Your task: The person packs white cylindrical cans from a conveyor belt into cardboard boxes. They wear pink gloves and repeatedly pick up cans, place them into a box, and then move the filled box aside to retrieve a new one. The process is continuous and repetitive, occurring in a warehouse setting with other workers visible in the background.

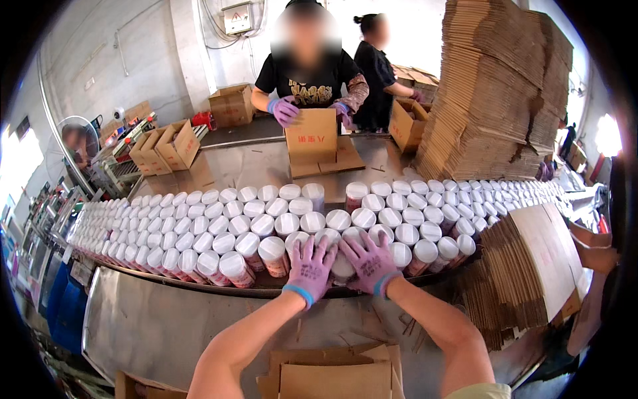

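Note:
Both my hands wear purple gloves with blue cuffs and reach over rows of cans with white lids. My left hand point(311, 267) lies on the front cans, fingers spread across their lids. Beside it, my right hand point(370, 262) rests on neighbouring lids, its fingers also apart. Between my wrists one white-lidded can point(343, 269) shows partly. To the left of my hands stands a can point(273, 255) with a red-printed side. Under my forearms, close to my body, is a cardboard box point(336, 379) with raised flaps. My fingertips partly cover the lids beneath them.
Across the metal table point(234, 162), a person in purple gloves handles a carton point(311, 134). A tall stack of flat cardboard point(498, 95) rises at right, with a smaller stack point(518, 269) nearer me. Open cartons point(167, 147) stand at back left. Another person works behind.

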`<state>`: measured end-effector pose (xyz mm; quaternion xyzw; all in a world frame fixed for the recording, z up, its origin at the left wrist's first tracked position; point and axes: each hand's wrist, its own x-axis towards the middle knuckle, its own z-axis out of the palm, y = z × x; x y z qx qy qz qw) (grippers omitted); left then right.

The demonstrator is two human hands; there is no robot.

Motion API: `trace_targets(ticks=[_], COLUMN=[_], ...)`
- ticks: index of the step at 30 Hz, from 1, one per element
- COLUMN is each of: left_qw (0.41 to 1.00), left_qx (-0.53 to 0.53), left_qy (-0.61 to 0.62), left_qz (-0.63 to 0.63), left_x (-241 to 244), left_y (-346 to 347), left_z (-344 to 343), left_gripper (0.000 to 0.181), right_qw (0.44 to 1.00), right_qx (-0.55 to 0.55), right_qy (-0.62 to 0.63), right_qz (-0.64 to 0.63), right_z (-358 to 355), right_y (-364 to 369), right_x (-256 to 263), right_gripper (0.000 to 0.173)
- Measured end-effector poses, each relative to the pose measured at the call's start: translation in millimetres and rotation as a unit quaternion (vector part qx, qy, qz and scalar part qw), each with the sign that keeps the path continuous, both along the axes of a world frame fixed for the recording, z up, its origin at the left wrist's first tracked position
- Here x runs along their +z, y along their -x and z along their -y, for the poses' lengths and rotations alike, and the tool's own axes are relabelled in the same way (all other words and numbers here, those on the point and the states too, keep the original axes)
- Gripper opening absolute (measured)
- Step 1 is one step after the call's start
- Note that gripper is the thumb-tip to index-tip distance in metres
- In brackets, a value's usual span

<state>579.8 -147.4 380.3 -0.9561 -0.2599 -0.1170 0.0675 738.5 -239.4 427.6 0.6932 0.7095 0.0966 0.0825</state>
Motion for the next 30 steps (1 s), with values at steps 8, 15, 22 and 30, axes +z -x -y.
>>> trace_targets(ticks=[8, 15, 22, 30], left_qw=[0.986, 0.837, 0.634, 0.981], left_qx=[-0.076, -0.166, -0.228, -0.009], left_qy=[-0.047, 0.501, 0.703, 0.172], left_qz=[0.14, -0.146, -0.227, 0.086], left_x=[-8.7, 29.3, 2.3, 57.0], left_y=[27.7, 91.0, 107.6, 46.9], left_z=[31.1, 69.1, 77.8, -6.4], left_gripper=[0.065, 0.073, 0.06, 0.091], right_qw=[0.967, 0.838, 0.728, 0.978], right_qx=[0.135, 0.014, 0.158, -0.188], right_qy=[-0.213, 0.361, 0.438, 0.075], right_qz=[0.032, -0.408, -0.503, -0.05], right_z=[35.5, 92.9, 98.6, -2.8], right_y=[6.8, 50.2, 52.4, 12.0], right_x=[-23.9, 16.3, -32.5, 45.0], right_gripper=[0.073, 0.071, 0.055, 0.1])
